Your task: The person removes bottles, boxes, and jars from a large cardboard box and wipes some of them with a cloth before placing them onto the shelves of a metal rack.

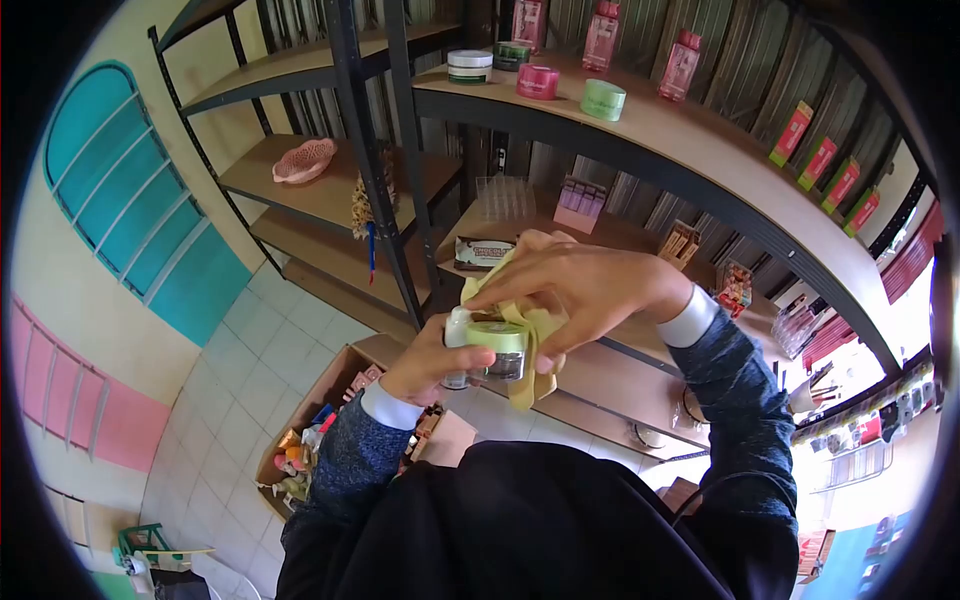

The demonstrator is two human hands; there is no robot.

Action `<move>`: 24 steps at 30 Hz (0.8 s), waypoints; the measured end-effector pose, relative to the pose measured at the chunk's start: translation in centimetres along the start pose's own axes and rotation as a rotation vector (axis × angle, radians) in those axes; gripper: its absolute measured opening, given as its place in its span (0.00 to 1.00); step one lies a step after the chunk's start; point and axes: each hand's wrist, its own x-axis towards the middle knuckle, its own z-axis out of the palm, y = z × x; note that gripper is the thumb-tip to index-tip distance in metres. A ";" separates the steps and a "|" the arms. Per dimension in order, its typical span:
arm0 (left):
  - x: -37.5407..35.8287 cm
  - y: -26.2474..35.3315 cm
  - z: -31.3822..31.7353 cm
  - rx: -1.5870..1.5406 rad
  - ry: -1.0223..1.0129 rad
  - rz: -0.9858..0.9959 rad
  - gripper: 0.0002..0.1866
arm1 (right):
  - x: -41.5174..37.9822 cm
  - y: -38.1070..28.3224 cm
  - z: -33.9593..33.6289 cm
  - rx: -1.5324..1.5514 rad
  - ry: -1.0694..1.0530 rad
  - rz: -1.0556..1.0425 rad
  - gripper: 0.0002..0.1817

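My left hand (428,362) is closed around a small clear jar with a pale green lid (498,338) and a white-capped container (457,328) beside it. Over them reaches my right hand (590,285), its fingers bent around a yellow cloth (538,378) that hangs down next to the jar. Part of the cloth touches the jar's lid area. The fingers of my right hand cover much of the cloth's upper part. Just behind my hands, a brown and white chocolate-labelled pack (482,252) lies on the lower shelf.
An upper shelf (640,128) carries a pink jar (537,82), a green jar (603,100), pink bottles and several upright boxes. Below it stand a clear organizer (505,198) and a purple-pink box (580,205). A cardboard box (268,462) full of items sits on the floor. A pink basket (304,161) rests on the left rack.
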 end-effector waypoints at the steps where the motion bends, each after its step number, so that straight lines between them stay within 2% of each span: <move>1: 0.8 0.1 0.8 -0.001 0.001 0.014 0.26 | -0.5 0.2 -0.3 -0.002 -0.001 0.000 0.43; 3: 2.0 -0.3 1.6 -0.002 -0.006 0.027 0.25 | -1.6 0.5 -0.5 0.117 -0.016 0.144 0.41; 7: 4.0 -1.3 2.2 0.032 -0.001 0.016 0.24 | -3.0 1.3 -0.7 0.005 -0.073 0.210 0.40; 9: 4.9 -1.4 2.6 0.035 -0.008 0.007 0.24 | -3.5 1.9 -1.4 0.055 -0.080 0.116 0.41; 15: 6.8 -1.6 4.1 0.145 0.054 0.041 0.21 | -4.7 2.7 -1.7 -0.018 0.014 0.125 0.40; 16: 6.9 -1.8 4.2 0.089 0.079 0.050 0.21 | -4.9 3.1 -1.9 -0.018 0.014 0.123 0.40; 18: 7.2 -2.2 4.0 0.035 0.104 0.065 0.22 | -5.5 3.9 -2.7 0.221 0.140 0.045 0.39; 20: 7.5 -2.4 3.4 -0.257 -0.080 0.155 0.24 | -5.9 4.0 -3.4 0.224 0.199 0.012 0.38; 21: 7.5 -2.1 3.8 -0.255 -0.079 0.162 0.24 | -6.1 3.9 -3.6 0.236 0.259 -0.018 0.37; 24: 7.6 -1.6 4.9 -0.201 -0.023 0.102 0.24 | -6.1 4.2 -3.5 0.260 0.240 -0.013 0.35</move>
